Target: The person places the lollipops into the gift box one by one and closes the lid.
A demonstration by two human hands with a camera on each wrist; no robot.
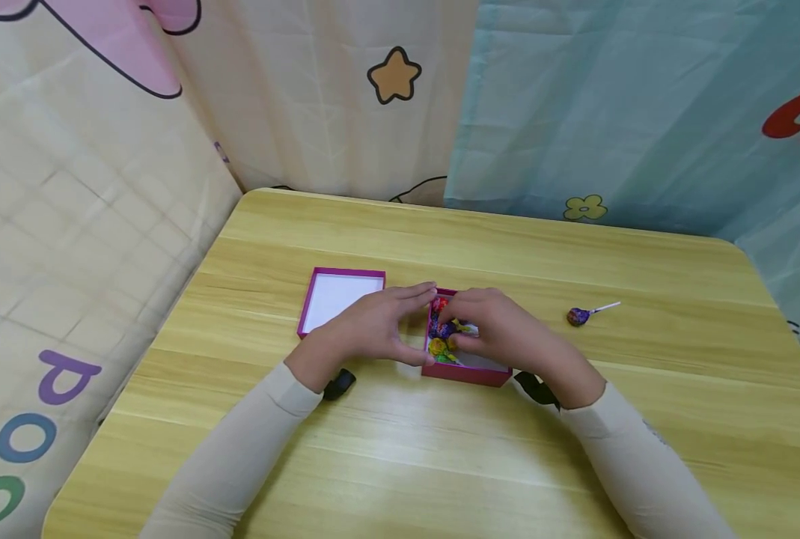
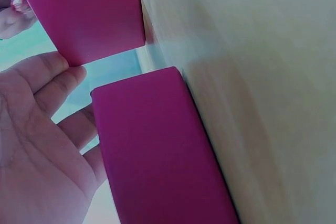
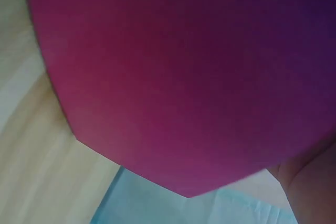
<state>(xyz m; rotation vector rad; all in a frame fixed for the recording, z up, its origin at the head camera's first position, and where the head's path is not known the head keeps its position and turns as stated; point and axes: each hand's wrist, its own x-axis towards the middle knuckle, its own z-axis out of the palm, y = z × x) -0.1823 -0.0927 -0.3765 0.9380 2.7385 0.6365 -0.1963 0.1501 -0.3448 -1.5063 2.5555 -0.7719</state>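
Note:
A magenta box (image 1: pixel 467 372) with several wrapped lollipops (image 1: pixel 438 346) inside stands in front of me on the table. My left hand (image 1: pixel 379 326) holds its left side, thumb at the front corner and fingers at the back corner. In the left wrist view, fingertips touch the box's edge (image 2: pixel 94 14). Reaching in from the right, my right hand (image 1: pixel 501 322) pinches a dark-wrapped lollipop (image 1: pixel 446 329) between thumb and fingers, its stick mostly hidden. The right wrist view is mostly filled by the box wall (image 3: pixel 173 87).
A magenta lid (image 1: pixel 342 296) with a white inside lies left of the box, partly behind my left hand. One purple-wrapped lollipop (image 1: pixel 578 317) with a white stick lies to the right on the wooden table (image 1: pixel 386 464). Printed curtains (image 1: pixel 332 112) hang behind the table.

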